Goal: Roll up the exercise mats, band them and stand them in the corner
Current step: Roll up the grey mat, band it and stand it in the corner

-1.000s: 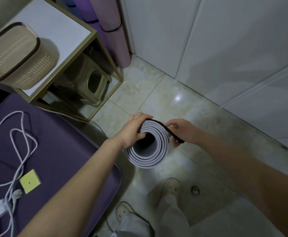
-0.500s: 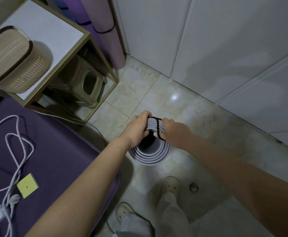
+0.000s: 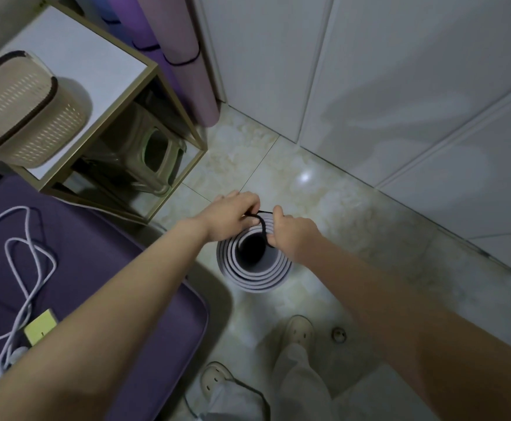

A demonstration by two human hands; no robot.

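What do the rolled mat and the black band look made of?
Mat: looks like soft foam, matte pale lilac. Its end shows thick spiral layers with no sheen.
Band: a thin black loop, probably elastic or fabric. It bends limply where the left hand and right hand pinch it. The picture cannot confirm whether it stretches.

Grey-lilac mat point(image 3: 255, 276): rolled, upright on floor, spiral end up | black band point(image 3: 263, 229): looped across roll's top end | purple mats point(image 3: 187, 65): rolled, banded, standing in corner
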